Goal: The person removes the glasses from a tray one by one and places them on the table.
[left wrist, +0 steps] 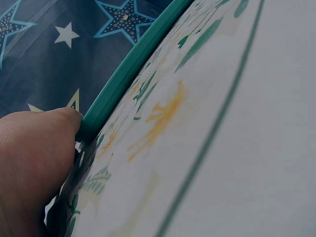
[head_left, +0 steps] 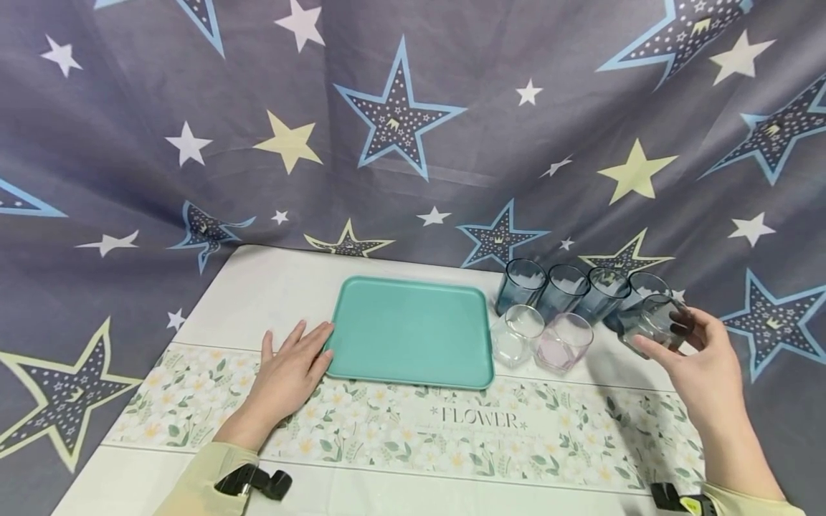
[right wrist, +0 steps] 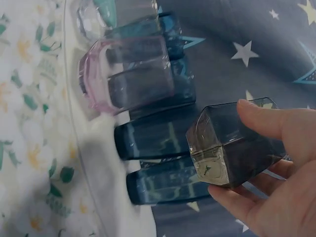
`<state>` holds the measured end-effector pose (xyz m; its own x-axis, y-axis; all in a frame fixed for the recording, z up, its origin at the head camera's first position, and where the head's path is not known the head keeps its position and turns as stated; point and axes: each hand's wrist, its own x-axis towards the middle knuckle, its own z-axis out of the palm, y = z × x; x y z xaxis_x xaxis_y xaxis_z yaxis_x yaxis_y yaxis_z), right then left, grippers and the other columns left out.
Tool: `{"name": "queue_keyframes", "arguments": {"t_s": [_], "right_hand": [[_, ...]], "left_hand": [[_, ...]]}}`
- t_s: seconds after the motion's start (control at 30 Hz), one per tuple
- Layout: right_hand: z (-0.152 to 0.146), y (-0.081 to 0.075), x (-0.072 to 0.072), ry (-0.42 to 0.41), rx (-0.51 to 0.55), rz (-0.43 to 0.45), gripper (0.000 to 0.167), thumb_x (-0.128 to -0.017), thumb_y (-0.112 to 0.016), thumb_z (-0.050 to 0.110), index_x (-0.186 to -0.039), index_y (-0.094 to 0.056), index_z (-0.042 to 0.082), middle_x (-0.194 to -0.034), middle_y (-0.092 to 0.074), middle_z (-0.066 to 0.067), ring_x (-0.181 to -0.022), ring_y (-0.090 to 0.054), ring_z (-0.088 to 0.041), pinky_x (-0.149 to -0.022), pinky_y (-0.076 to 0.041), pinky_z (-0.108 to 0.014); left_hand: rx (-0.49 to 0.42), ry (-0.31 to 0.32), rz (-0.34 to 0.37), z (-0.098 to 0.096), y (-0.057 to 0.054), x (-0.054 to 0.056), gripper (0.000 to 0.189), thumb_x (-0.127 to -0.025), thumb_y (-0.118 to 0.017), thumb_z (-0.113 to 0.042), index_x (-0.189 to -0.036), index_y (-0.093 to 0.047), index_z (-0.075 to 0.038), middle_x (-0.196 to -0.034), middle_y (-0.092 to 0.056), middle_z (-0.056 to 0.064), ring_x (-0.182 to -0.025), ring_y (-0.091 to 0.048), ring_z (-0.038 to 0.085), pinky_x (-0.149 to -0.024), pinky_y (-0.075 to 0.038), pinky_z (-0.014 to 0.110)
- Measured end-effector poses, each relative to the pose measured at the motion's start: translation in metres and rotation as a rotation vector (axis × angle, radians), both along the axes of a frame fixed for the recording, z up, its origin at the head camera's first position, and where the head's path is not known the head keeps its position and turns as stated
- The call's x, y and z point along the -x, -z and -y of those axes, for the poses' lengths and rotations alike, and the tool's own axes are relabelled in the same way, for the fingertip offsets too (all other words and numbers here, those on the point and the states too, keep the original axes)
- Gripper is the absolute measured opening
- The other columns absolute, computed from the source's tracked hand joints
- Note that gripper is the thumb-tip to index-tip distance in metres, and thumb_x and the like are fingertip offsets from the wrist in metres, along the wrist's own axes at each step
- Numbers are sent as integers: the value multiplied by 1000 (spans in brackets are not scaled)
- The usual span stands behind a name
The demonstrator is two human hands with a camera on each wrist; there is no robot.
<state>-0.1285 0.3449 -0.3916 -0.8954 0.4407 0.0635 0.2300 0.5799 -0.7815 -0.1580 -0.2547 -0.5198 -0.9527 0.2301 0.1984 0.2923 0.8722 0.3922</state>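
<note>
My right hand (head_left: 710, 365) grips a smoky grey angular glass (right wrist: 234, 148), thumb on one side and fingers on the other. In the right wrist view the glass is tilted, its base showing, off the table beside the blue glasses (right wrist: 155, 136). In the head view it overlaps the rightmost blue tumbler. My left hand (head_left: 287, 376) lies with spread fingers at the left edge of a teal rectangular tray (head_left: 413, 333), fingertips touching the rim. The tray holds nothing. A clear glass (head_left: 513, 347) and a pinkish glass (head_left: 561, 351) stand just right of the tray.
Several blue tumblers (head_left: 521, 287) stand in a row at the back right. A white tablecloth (head_left: 277, 279) with a flower band covers the table. Behind it hangs a dark curtain with stars (head_left: 400, 201), close to the tumblers.
</note>
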Motion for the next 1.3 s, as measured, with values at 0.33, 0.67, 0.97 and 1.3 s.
{"name": "queue_keyframes", "arguments": {"t_s": [0.33, 0.67, 0.97, 1.3], "right_hand": [[-17, 31, 8, 11, 0, 89, 105, -100, -85, 42, -176, -21, 5, -171, -38, -24, -155, -40, -44, -118, -46, -45], [-17, 57, 14, -41, 39, 69, 102, -100, -87, 32, -172, -24, -2, -168, -38, -28, -153, -40, -50, -88, -47, -7], [-13, 66, 16, -79, 70, 91, 106, -100, -87, 31, -174, -18, -2, -170, -35, -31, -154, -39, -53, -84, -49, -4], [-10, 70, 18, -58, 89, 131, 108, -102, -85, 33, -175, -13, -1, -172, -31, -32, -157, -34, -53, -121, -41, -64]], "left_hand": [[4, -5, 1, 1, 2, 0, 56, -119, -52, -39, -171, -47, -18, -171, -49, 4, -163, -31, 41, -125, 1, 79], [9, -4, -6, 0, 1, 0, 56, -119, -53, -39, -170, -47, -18, -170, -49, 4, -163, -32, 40, -126, 0, 79], [9, -8, -8, -1, 1, 1, 56, -119, -54, -38, -170, -48, -17, -170, -50, 4, -163, -32, 40, -126, 0, 79], [7, -10, 2, -1, 0, 0, 56, -119, -53, -38, -170, -47, -17, -170, -49, 4, -163, -32, 41, -126, 1, 79]]}}
